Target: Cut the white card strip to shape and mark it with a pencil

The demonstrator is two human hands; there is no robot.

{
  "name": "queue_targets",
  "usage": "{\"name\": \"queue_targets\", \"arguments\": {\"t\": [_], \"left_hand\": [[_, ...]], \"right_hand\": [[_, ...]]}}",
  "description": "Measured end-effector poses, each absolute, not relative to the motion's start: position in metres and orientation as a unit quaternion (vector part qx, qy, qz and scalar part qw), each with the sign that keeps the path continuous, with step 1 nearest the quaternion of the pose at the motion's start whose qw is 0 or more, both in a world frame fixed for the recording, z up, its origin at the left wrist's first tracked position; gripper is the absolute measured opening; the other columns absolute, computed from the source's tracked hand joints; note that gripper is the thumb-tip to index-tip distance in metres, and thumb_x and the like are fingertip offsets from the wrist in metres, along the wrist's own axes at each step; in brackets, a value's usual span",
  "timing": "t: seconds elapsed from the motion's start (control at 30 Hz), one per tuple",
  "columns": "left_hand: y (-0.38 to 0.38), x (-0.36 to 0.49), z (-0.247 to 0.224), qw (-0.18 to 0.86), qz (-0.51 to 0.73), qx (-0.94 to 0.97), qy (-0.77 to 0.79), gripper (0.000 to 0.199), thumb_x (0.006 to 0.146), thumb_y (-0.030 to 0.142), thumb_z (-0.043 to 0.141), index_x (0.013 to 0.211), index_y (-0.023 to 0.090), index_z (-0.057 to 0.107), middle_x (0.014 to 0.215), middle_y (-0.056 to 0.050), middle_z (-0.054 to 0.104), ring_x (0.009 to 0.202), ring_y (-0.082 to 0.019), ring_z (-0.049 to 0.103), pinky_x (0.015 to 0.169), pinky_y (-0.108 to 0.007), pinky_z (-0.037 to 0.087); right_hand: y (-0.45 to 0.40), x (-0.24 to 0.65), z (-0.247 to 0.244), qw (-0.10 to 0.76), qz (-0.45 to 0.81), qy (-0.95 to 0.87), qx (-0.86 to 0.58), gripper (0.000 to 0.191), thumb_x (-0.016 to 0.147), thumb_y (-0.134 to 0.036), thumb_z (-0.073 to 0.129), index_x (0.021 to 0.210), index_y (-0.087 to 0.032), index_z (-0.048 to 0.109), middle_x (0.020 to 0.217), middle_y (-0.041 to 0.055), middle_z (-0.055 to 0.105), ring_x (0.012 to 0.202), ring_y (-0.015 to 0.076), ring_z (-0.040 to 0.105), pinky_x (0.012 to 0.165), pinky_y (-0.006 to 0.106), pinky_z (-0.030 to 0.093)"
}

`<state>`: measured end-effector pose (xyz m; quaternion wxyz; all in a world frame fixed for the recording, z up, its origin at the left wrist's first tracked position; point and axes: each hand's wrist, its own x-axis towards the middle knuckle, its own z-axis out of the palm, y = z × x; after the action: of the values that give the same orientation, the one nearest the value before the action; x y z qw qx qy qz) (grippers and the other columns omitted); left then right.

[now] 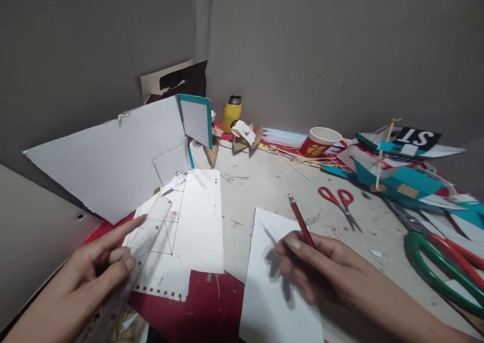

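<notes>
My left hand (pixel 94 267) grips a clear plastic ruler (pixel 145 242) between thumb and curled fingers, its index finger stretched out along the ruler's edge. Under the ruler lies a white sheet with a torn perforated edge (pixel 202 222), bearing pencilled lines and dots. My right hand (pixel 321 262) holds a red and black pencil (pixel 300 219) with its metal-capped end up; the fingers hide its lower end. Below that hand is a blank white paper (pixel 260 282), and the hand's shadow falls on it.
A white folded board (pixel 109 166) stands at left. Red-handled scissors (pixel 342 202) and large green-and-orange-handled scissors (pixel 419 262) lie at right. Behind are a yellow bottle (pixel 232 115), a red paper cup (pixel 317 144), thin sticks (pixel 295 164) and a teal cardboard boat (pixel 397 179).
</notes>
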<state>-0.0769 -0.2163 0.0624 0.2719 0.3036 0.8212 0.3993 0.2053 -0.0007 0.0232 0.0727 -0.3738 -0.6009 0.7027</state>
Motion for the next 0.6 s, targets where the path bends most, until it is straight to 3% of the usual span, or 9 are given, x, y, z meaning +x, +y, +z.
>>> {"name": "queue_targets", "arguments": {"t": [0.1, 0.3, 0.5, 0.6], "left_hand": [[-0.22, -0.072, 0.049, 0.301, 0.388, 0.311, 0.814, 0.066, 0.07, 0.039, 0.068, 0.135, 0.03, 0.057, 0.057, 0.004, 0.058, 0.056, -0.017, 0.055, 0.045, -0.023, 0.045], [-0.224, -0.063, 0.036, 0.331, 0.387, 0.311, 0.802, 0.067, 0.081, 0.044, 0.059, 0.144, 0.029, 0.043, 0.06, 0.008, 0.045, 0.051, -0.012, 0.041, 0.045, -0.021, 0.032], [-0.225, -0.051, 0.034, 0.342, 0.386, 0.277, 0.811, 0.065, 0.086, 0.048, 0.052, 0.145, 0.024, 0.04, 0.059, 0.008, 0.043, 0.053, -0.013, 0.039, 0.05, -0.024, 0.027], [-0.225, -0.046, 0.028, 0.338, 0.382, 0.267, 0.817, 0.065, 0.087, 0.05, 0.052, 0.145, 0.024, 0.041, 0.056, 0.009, 0.036, 0.05, -0.012, 0.031, 0.05, -0.025, 0.025]], "right_hand": [[-0.003, 0.206, 0.016, 0.065, 0.706, -0.603, -0.365, 0.05, 0.086, -0.065, 0.056, 0.076, -0.017, 0.065, 0.046, -0.0033, 0.056, 0.047, 0.0112, 0.054, 0.057, 0.027, 0.041], [-0.005, 0.203, 0.012, 0.067, 0.714, -0.588, -0.373, 0.046, 0.081, -0.061, 0.062, 0.077, -0.015, 0.063, 0.07, 0.0022, 0.067, 0.041, 0.0064, 0.049, 0.046, 0.024, 0.035], [-0.007, 0.2, 0.012, 0.063, 0.707, -0.595, -0.378, 0.043, 0.083, -0.058, 0.062, 0.078, -0.015, 0.063, 0.073, 0.0032, 0.068, 0.043, 0.0067, 0.051, 0.047, 0.024, 0.035], [-0.007, 0.2, 0.01, 0.06, 0.708, -0.594, -0.378, 0.041, 0.085, -0.056, 0.062, 0.08, -0.015, 0.064, 0.074, 0.0037, 0.068, 0.043, 0.007, 0.051, 0.047, 0.024, 0.035]]}}
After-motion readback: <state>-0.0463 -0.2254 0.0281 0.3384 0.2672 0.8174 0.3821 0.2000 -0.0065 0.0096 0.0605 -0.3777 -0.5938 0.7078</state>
